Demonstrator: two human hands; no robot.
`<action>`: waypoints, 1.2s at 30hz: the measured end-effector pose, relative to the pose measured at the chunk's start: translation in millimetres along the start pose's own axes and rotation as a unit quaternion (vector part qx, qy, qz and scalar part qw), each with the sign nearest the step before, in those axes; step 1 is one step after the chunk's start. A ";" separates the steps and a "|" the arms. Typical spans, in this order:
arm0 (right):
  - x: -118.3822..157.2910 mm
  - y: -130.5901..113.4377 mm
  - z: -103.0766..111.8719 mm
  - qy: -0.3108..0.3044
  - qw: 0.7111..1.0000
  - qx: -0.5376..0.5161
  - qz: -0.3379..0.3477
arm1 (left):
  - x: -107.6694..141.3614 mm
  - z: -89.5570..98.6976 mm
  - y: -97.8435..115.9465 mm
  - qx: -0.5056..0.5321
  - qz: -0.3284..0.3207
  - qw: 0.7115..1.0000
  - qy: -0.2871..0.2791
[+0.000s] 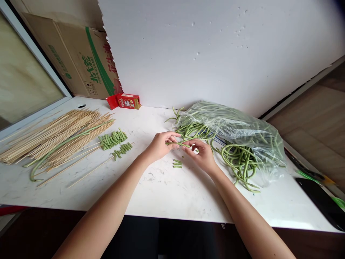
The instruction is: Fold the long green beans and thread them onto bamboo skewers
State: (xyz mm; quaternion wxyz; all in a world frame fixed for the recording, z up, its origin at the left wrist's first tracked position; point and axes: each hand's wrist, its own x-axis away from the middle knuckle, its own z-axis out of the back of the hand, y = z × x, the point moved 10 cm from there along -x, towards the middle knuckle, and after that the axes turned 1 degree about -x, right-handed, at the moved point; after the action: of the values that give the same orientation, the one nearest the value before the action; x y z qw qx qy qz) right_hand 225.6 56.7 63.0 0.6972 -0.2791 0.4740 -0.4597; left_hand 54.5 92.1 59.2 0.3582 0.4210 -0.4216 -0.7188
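Observation:
Between my two hands runs a green long bean (178,143), held just above the white tabletop. My left hand (163,145) pinches it with thumb and fingers. On the other side my right hand (201,153) also has its fingers closed on the bean, close to the left fingertips. Several short cut bean pieces (177,163) lie in a small row below the hands. To the left, bean pieces threaded on skewers (112,139) form green rows. Just behind the hands, loose long beans (194,130) spill from a clear plastic bag (229,117).
A pile of bamboo skewers (61,133) covers the table's left side, with a long bean across it. At the back stand a red box (129,101) and a cardboard carton (81,61). More beans (242,163) lie right, near a black phone (320,201) at the edge.

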 end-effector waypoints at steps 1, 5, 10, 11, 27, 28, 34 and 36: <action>0.0 -0.6 -0.2 -0.001 1.000 0.000 0.002 | 0.1 -0.3 0.3 0.001 0.000 1.000 -0.001; 0.2 -2.4 -0.2 -0.004 1.000 0.007 0.006 | 0.3 -1.0 0.5 0.001 0.000 1.000 -0.004; 0.3 -3.0 -0.1 -0.007 1.000 0.006 0.003 | 0.6 -1.9 0.8 -0.001 0.008 1.000 -0.003; 0.3 -3.3 -0.2 -0.007 1.000 0.005 0.003 | 0.6 -2.3 0.6 0.000 0.010 1.000 -0.005; -0.3 -10.9 -6.8 -0.038 0.999 0.029 0.000 | 2.3 -9.4 3.6 -0.030 -0.005 0.999 -0.023; -0.2 -10.4 -7.5 -0.040 0.999 0.030 -0.005 | 2.4 -9.7 6.4 -0.042 -0.018 0.999 -0.023; 0.8 -7.3 -9.6 -0.036 0.999 0.002 -0.031 | 3.2 -7.3 17.1 -0.093 -0.060 0.994 -0.005; 1.1 -5.0 -12.5 -0.047 0.998 -0.014 -0.045 | 3.7 -6.2 19.4 -0.094 -0.066 0.993 -0.001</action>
State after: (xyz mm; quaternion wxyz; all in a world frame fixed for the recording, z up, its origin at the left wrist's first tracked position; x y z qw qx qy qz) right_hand 212.4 54.2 61.8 0.6935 -0.3313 0.4341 -0.4699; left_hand 61.8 79.4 73.9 0.3476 0.4120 -0.3238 -0.7776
